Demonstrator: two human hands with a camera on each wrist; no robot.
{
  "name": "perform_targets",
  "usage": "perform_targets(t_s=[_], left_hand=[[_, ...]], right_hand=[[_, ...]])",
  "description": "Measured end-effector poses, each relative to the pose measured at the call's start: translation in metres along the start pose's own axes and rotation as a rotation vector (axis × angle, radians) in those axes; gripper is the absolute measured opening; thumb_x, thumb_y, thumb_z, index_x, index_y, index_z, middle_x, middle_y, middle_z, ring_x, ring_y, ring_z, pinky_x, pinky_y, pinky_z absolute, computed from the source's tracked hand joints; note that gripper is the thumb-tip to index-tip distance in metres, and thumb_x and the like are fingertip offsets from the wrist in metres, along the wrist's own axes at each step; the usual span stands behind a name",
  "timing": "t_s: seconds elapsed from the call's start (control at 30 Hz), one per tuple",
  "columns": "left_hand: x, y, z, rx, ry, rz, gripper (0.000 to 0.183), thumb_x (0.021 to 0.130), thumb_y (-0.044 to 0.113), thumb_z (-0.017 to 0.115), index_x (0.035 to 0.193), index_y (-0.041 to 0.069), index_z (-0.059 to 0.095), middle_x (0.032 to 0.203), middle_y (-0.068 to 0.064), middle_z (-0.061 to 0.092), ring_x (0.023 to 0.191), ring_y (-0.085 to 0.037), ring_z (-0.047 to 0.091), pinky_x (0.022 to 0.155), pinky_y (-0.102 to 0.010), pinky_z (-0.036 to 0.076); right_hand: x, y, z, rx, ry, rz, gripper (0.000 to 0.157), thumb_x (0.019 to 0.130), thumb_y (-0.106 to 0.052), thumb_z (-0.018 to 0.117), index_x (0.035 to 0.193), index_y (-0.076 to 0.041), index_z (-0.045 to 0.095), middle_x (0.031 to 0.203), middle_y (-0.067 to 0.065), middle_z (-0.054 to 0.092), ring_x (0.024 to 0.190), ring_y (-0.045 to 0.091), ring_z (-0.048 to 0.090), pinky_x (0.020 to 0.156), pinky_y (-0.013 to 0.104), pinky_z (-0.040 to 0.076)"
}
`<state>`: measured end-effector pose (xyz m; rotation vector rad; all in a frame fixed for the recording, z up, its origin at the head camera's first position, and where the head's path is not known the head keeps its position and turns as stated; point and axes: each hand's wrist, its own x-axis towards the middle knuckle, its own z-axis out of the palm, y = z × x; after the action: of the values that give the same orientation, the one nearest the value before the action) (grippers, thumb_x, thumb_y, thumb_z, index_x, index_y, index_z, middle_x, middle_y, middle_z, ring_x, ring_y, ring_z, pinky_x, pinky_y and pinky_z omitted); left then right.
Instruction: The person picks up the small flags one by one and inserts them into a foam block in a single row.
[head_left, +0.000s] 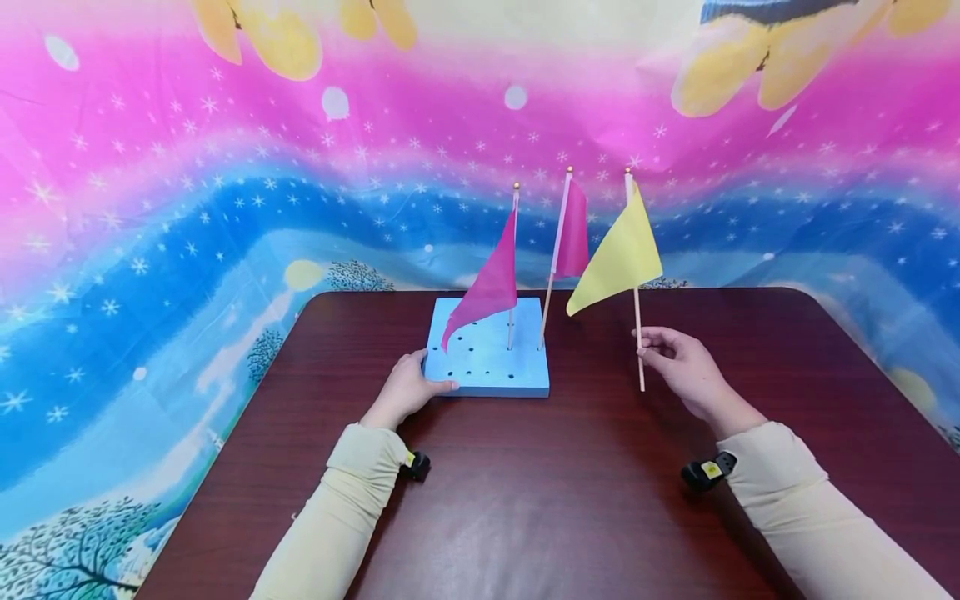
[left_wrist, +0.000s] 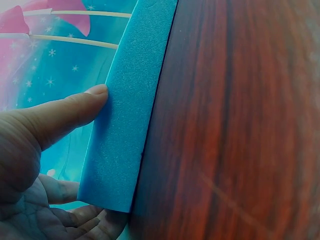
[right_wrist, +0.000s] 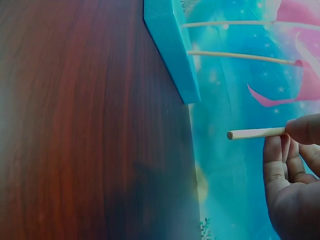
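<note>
A blue foam block [head_left: 532, 375] with several small holes lies on the table. My left hand [head_left: 408, 387] holds its near left corner, thumb at the front top edge and fingers round the left side [left_wrist: 117, 125]. Two pink flags stand in the block on thin wooden sticks: one flag [head_left: 493, 279] hangs to the left, the other [head_left: 572, 233] leans slightly right near the right edge. To the right of the block, my right hand [head_left: 686, 367] pinches the stick of a yellow flag [head_left: 628, 250] between thumb and fingers. The lower stick end [right_wrist: 242, 134] points down, apart from the block.
The dark wooden table [head_left: 600, 517] has rounded far corners. Behind it hangs a colourful patterned cloth [head_left: 360, 192] in pink and blue. A small black device [head_left: 708, 472] is worn at the right wrist, another [head_left: 417, 467] at the left.
</note>
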<state>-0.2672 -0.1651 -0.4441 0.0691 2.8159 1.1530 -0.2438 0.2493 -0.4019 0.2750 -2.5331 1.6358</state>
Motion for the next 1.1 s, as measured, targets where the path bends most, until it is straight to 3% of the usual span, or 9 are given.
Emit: perform_targets(t_s=[0.13,0.37,0.7,1.1], left_hand=[[-0.001,0.000,0.000,-0.003,0.000,-0.004,0.093,0.087,0.031,0.085,0.154,-0.011,0.036,0.152,-0.031,0.043,0.140,-0.042,0.042,0.114,-0.052,0.038],[-0.002,0.001,0.000,-0.010,-0.002,-0.015,0.092,0.088,0.031,0.084,0.154,-0.011,0.036,0.152,-0.030,0.043,0.140,-0.041,0.042,0.114,-0.052,0.038],[-0.003,0.001,0.000,-0.011,0.000,-0.011,0.092,0.088,0.031,0.084,0.154,-0.011,0.036,0.151,-0.030,0.043,0.139,-0.041,0.043,0.113,-0.053,0.038],[-0.003,0.001,0.001,-0.020,0.008,0.000,0.092,0.087,0.030,0.085,0.154,-0.011,0.037,0.150,-0.031,0.044,0.139,-0.041,0.044,0.113,-0.052,0.038]], right_hand=[[0.003,-0.007,0.007,-0.006,0.008,-0.024,0.032,0.101,0.004,0.059,0.130,0.017,0.058,0.103,0.017,0.064,0.087,0.005,0.056,0.075,0.014,0.050],[0.005,-0.013,0.017,0.033,-0.002,-0.055,0.029,0.099,0.008,0.059,0.127,0.016,0.059,0.099,0.005,0.062,0.088,0.006,0.057,0.078,0.019,0.053],[0.009,-0.020,0.026,-0.012,-0.002,-0.084,0.029,0.099,0.004,0.062,0.126,0.014,0.062,0.103,0.018,0.063,0.089,0.008,0.057,0.077,0.015,0.050],[0.018,-0.036,0.049,0.007,-0.044,-0.086,0.031,0.099,0.003,0.062,0.129,0.012,0.061,0.109,0.024,0.063,0.096,0.017,0.057,0.080,0.016,0.050]])
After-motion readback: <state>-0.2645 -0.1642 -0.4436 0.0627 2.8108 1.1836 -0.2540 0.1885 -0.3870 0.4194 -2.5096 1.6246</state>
